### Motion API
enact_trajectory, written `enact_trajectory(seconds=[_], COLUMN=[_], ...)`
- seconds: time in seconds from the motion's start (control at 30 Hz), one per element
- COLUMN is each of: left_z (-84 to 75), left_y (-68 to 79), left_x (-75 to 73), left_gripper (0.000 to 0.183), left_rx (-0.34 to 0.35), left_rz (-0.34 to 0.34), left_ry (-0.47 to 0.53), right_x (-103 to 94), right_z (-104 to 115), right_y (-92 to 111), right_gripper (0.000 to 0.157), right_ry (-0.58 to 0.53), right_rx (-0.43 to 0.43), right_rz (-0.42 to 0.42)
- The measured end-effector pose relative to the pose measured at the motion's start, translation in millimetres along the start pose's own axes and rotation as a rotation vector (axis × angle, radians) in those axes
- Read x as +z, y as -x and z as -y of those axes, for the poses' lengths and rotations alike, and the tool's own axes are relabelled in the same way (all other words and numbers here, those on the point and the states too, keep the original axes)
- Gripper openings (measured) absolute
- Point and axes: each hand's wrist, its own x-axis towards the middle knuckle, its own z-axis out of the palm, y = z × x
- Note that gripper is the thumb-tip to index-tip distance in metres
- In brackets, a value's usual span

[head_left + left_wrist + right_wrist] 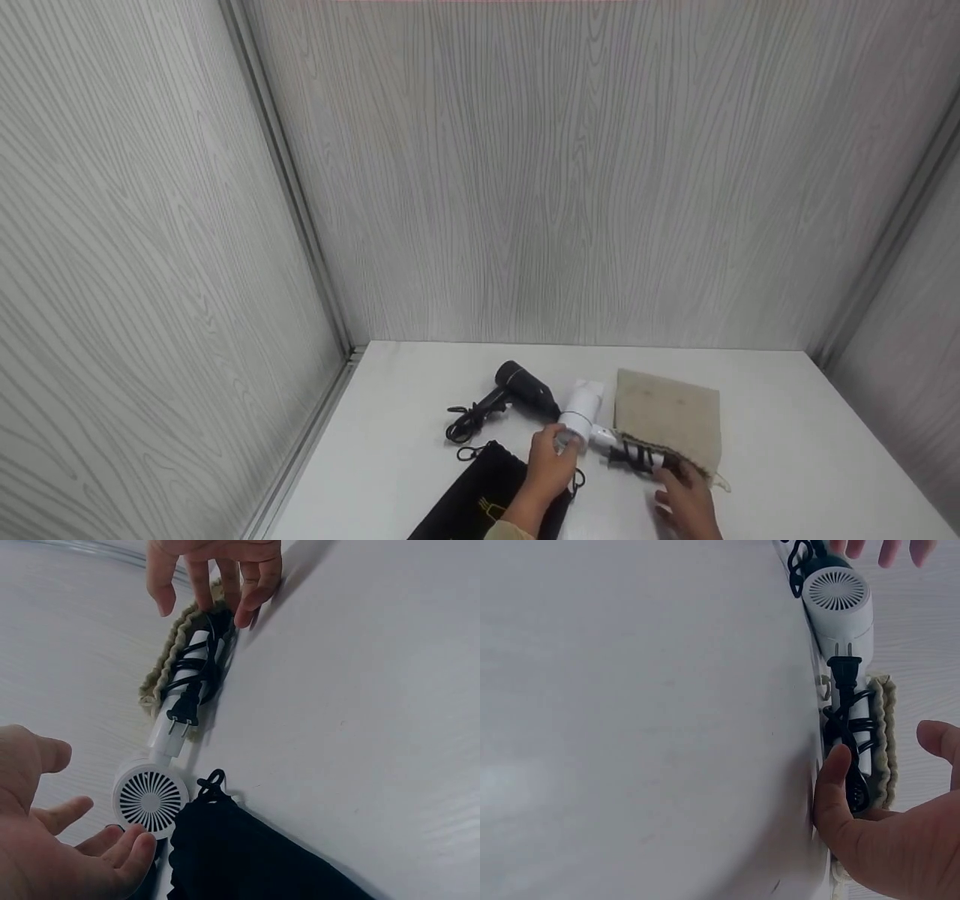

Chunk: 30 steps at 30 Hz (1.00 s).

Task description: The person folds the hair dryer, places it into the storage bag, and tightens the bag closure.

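Observation:
A white hair dryer (585,403) lies on the table, its black cord (861,725) wound round the handle and the plug (184,706) toward the barrel. Its handle lies along the gathered mouth of a beige drawstring pouch (667,409). My left hand (550,466) is at the round vent (150,801), with fingers spread beside it in the left wrist view. At the handle's far end, my right hand (688,501) has its thumb (832,784) right by the cord loops and its other fingers loosely bent near the pouch mouth.
A black hair dryer (527,390) with a bundled cord lies behind and left of the white one. Nearer the front is a black drawstring bag (465,499) with a yellow print, partly under my left arm. Wood-grain panels (525,187) stand round the white table (795,450).

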Motion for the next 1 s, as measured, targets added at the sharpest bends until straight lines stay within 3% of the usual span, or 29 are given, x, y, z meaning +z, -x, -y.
enact_trajectory(seconds=[0.13, 0.5, 1.0], left_z=[0.9, -6.3, 1.8], left_y=[-0.7, -10.6, -18.2], left_x=[1.8, -4.4, -2.1], left_gripper=[0.034, 0.033, 0.038], left_rx=[0.015, -0.033, -0.098], left_rz=[-0.009, 0.033, 0.062], left_ry=[-0.001, -0.048, -0.054], right_x=[0.5, -0.2, -3.0], right_z=[-2, 2, 0], right_y=[1, 0, -5], right_gripper=[0.087, 0.090, 0.089], right_ry=[-0.006, 0.021, -0.025], right_rx=[-0.001, 0.019, 0.035], right_rz=[-0.015, -0.015, -0.041])
